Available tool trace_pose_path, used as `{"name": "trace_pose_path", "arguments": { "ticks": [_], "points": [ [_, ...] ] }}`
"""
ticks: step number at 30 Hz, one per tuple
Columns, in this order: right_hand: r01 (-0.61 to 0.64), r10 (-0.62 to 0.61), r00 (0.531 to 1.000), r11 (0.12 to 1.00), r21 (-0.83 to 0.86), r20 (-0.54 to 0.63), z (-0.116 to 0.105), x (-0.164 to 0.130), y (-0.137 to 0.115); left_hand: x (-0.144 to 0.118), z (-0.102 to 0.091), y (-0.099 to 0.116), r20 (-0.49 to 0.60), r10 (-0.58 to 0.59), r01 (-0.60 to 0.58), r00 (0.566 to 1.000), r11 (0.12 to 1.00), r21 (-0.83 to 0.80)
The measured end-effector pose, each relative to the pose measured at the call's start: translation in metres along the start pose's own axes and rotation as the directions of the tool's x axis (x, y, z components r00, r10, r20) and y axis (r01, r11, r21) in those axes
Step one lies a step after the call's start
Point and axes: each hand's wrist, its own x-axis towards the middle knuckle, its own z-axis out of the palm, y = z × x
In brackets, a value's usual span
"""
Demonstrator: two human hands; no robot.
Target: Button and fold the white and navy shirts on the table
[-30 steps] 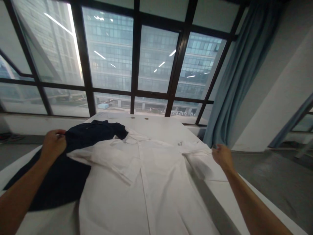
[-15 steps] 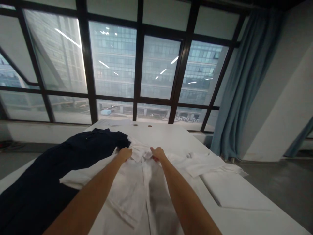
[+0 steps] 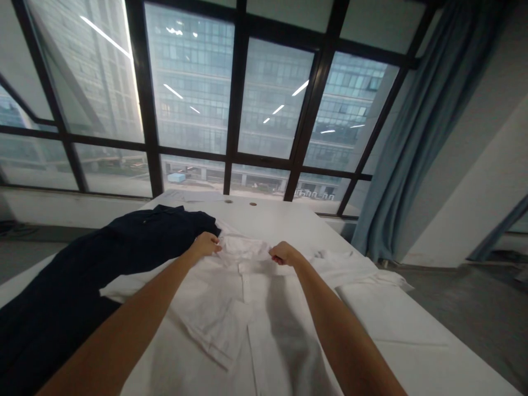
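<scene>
L hand point(image 3: 205, 243) and R hand point(image 3: 284, 253) each pinch an end of the collar point(image 3: 244, 246) of the white shirt point(image 3: 231, 308), fingers closed on cloth. Shirt lies flat, front up, on the white table point(image 3: 396, 330). Navy shirt point(image 3: 82, 275) just left, its edge under the white sleeve. Window point(image 3: 231, 99) beyond, blue curtain point(image 3: 416, 137) to the right.

We see a plain white shirt point(image 3: 231, 308) on a white table point(image 3: 396, 324), with a dark navy garment point(image 3: 82, 275) beside it. We note black window frames point(image 3: 235, 104) and a dusty blue curtain point(image 3: 416, 143), all unpatterned.
</scene>
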Motion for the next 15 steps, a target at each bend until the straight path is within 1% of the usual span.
{"name": "trace_pose_path", "arguments": {
  "ticks": [3, 5, 7, 8, 9, 10, 11, 12, 14, 15],
  "points": [
    [0.026, -0.029, 0.999, 0.998, -0.059, -0.037, -0.009, -0.019, 0.008, -0.015, -0.007, 0.004, -0.039, 0.031, -0.029, 0.999, 0.997, 0.065],
    [0.071, -0.085, 0.988, 0.991, -0.116, -0.125, -0.009, -0.031, 0.008, -0.027, -0.008, 0.011, -0.069, 0.058, -0.052, 0.996, 0.995, 0.083],
    [0.15, -0.205, 0.951, 0.961, -0.233, -0.233, -0.006, -0.041, 0.008, -0.039, -0.006, 0.018, -0.071, 0.053, -0.049, 0.996, 0.997, 0.06],
    [0.197, -0.275, 0.927, 0.936, -0.293, -0.257, -0.005, -0.046, 0.008, -0.044, -0.004, 0.021, -0.064, 0.049, -0.045, 0.997, 0.998, 0.051],
    [0.249, -0.338, 0.907, 0.911, -0.328, -0.25, -0.004, -0.05, 0.009, -0.049, -0.002, 0.024, -0.05, 0.038, -0.037, 0.998, 0.999, 0.023],
    [0.304, -0.38, 0.899, 0.899, -0.315, -0.216, -0.003, -0.053, 0.009, -0.054, 0.0, 0.026, -0.026, 0.017, -0.018, 1.0, 0.999, -0.037],
    [0.35, -0.395, 0.904, 0.904, -0.246, -0.162, -0.003, -0.056, 0.01, -0.058, 0.002, 0.027, 0.017, -0.009, 0.011, 1.0, 0.991, -0.13],
    [0.378, -0.392, 0.914, 0.916, -0.134, -0.102, -0.003, -0.058, 0.011, -0.061, 0.003, 0.028, 0.08, -0.032, 0.051, 0.996, 0.968, -0.244],
    [0.366, -0.371, 0.928, 0.921, 0.133, 0.017, -0.003, -0.062, 0.011, -0.066, 0.003, 0.03, 0.236, -0.055, 0.162, 0.97, 0.872, -0.461],
    [0.335, -0.36, 0.931, 0.91, 0.246, 0.063, -0.003, -0.063, 0.01, -0.068, 0.002, 0.032, 0.302, -0.057, 0.218, 0.952, 0.818, -0.532]
  ]
}}
